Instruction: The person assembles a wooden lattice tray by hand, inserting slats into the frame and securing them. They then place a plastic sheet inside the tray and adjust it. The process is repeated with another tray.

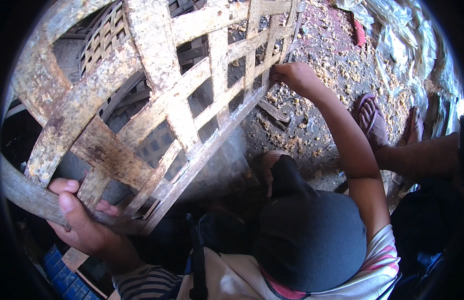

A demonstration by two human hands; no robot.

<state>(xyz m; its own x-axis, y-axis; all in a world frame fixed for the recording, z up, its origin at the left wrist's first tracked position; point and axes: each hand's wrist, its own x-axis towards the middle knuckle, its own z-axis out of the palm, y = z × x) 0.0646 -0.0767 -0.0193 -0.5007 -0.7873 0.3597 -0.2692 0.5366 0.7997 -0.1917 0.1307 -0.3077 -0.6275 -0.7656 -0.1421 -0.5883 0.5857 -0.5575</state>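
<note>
A large, weathered open-weave basket (164,75) of wide bamboo strips fills the upper left, tilted. Its curved rim (29,192) passes through my left hand (82,220), whose thumb and fingers wrap around it from both sides. At the far end of the basket's straight lower edge, my right hand (297,79) is closed against the strips. Its fingertips are partly hidden, and whether they pinch the edge or some small piece there is too small to make out. My right arm stretches forward, apart from the left.
Crumbly yellowish bits litter the dark ground (312,112); a wood scrap (274,112) lies there. Plastic sheets (407,40) hang upper right. Another person's sandalled foot (374,120) stands to the right. A dark cap (312,240) covers the lower middle. Another woven piece (104,37) shows behind the basket.
</note>
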